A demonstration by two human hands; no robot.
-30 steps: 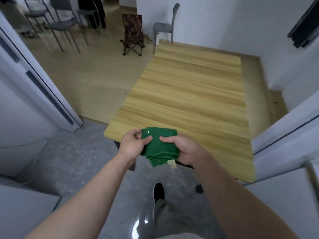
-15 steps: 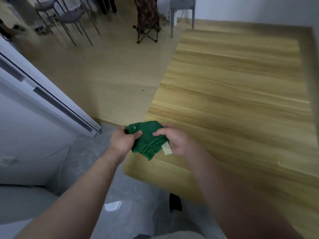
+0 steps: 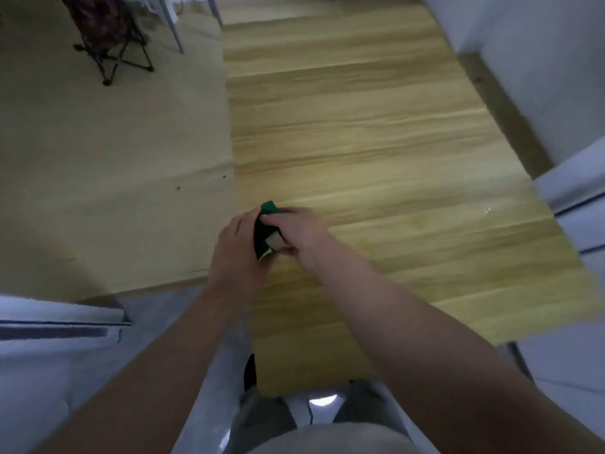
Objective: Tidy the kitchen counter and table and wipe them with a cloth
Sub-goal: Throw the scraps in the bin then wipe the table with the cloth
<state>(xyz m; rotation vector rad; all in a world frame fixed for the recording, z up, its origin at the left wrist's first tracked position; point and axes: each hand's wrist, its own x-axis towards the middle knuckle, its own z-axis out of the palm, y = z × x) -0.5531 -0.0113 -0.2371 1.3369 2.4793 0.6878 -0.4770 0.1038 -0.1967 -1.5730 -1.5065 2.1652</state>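
Both hands meet over the near left part of the desk [image 3: 376, 152], pinching a bunched dark green cloth [image 3: 265, 224] between them. Left hand [image 3: 239, 250] curls around the cloth's left side; right hand [image 3: 299, 232] presses its fingers on the top and right, beside a pale tag [image 3: 274, 241] on the soft, crumpled fabric. Long and rectangular, the desk has a smooth, light wood-grain top. Beyond it, on the tan floor [image 3: 108, 158], stands a folding chair [image 3: 108, 34] with patterned fabric.
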